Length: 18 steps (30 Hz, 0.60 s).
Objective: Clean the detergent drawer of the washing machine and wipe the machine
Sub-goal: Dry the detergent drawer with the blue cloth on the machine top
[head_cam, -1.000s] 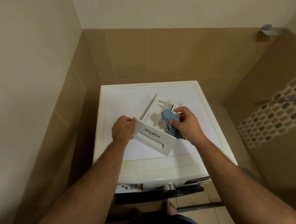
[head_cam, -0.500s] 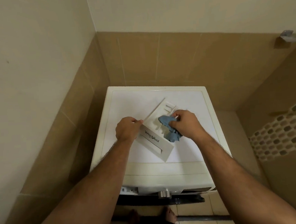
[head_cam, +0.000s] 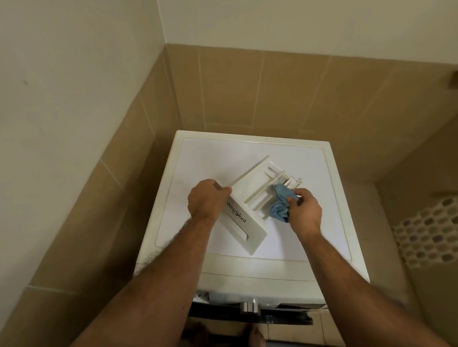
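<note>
"Whirlpool" on detergent drawer [head_cam: 242, 226] front panel (black lettering, running diagonally)

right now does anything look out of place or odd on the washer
Only the detergent drawer: it is out of its slot and lies askew on the washing machine lid. The left hand grips its front panel; the right hand pinches a blue cloth against its compartments. No spill or damage shows.
</note>
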Each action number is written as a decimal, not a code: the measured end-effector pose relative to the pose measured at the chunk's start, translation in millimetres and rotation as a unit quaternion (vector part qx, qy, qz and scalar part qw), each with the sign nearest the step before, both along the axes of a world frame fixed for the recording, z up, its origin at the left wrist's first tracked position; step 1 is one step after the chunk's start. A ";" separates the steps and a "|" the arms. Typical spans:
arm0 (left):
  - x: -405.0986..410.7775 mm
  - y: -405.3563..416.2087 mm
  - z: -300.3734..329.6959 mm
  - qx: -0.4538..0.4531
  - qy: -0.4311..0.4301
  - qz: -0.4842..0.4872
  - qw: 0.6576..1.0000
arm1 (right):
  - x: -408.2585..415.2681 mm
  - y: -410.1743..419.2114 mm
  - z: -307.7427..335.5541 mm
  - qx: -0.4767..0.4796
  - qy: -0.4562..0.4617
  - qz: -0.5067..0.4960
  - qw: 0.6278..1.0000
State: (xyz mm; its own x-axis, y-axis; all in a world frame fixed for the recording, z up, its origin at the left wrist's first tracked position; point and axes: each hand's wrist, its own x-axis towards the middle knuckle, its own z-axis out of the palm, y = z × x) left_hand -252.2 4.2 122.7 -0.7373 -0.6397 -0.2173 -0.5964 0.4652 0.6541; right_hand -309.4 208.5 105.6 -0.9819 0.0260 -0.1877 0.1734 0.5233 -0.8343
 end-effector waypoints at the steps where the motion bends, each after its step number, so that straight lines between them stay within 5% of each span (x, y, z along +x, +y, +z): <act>1: -1.5 -0.9 0.6 -0.007 0.001 -0.002 1.000 | 0.8 4.7 -0.4 -0.001 0.018 -0.007 1.000; 8: -13.0 -13.6 -1.4 -0.018 0.039 -0.010 0.999 | -14.0 -6.7 37.3 -0.032 0.087 0.041 0.995; 18: -21.4 -22.5 -14.2 0.045 0.056 -0.046 0.996 | -28.6 -105.6 17.3 0.097 0.044 0.260 0.960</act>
State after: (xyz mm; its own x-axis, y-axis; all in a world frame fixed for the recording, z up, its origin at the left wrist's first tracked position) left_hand -273.6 -18.3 108.5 -0.8143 -0.5506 -0.1837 -0.4753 0.4507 0.7557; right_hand -338.0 102.9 122.9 -0.8833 -0.4458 -0.1450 -0.2201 0.6675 -0.7113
